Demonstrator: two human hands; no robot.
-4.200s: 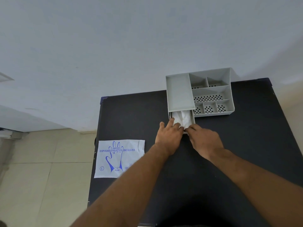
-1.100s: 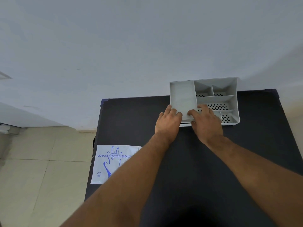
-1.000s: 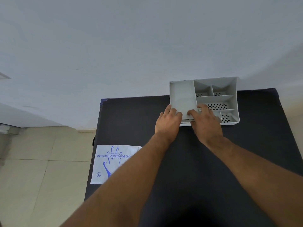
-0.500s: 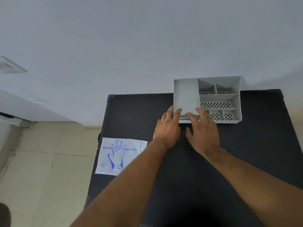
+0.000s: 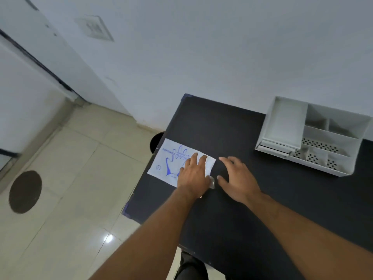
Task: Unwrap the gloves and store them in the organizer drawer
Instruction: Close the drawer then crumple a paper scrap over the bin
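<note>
Hidden or unclear: near right corner of the glove wrapper [image 5: 171, 158] covered by the left hand [image 5: 194, 174]; printed blue text cut off by the fingers, only the hand outline and part of the lettering legible. Small clear scrap just beside the left thumb, between both hands, too blurred to identify. Gloves themselves not visible anywhere. Drawer [image 5: 272, 146] of the organizer [image 5: 314, 136] pushed almost fully in, only its front lip showing, contents hidden. Near edge of the tabletop [image 5: 252, 209] and both forearms cut off by the frame.

Containers: organizer at the far right of the tabletop, against the wall. Large left compartment and the two rear compartments showing no contents. Perforated floors visible in the front compartments, nothing seen in them.

Hands: left hand flat, palm down, fingers spread and resting on the wrapper, nothing gripped. Right hand [image 5: 240, 178] just beside the wrapper's right edge, palm down over the bare tabletop, fingers spread wide, holding nothing. Contact with the surface not determinable.

Wrapper location: left edge of the tabletop, well apart from the organizer.
</note>
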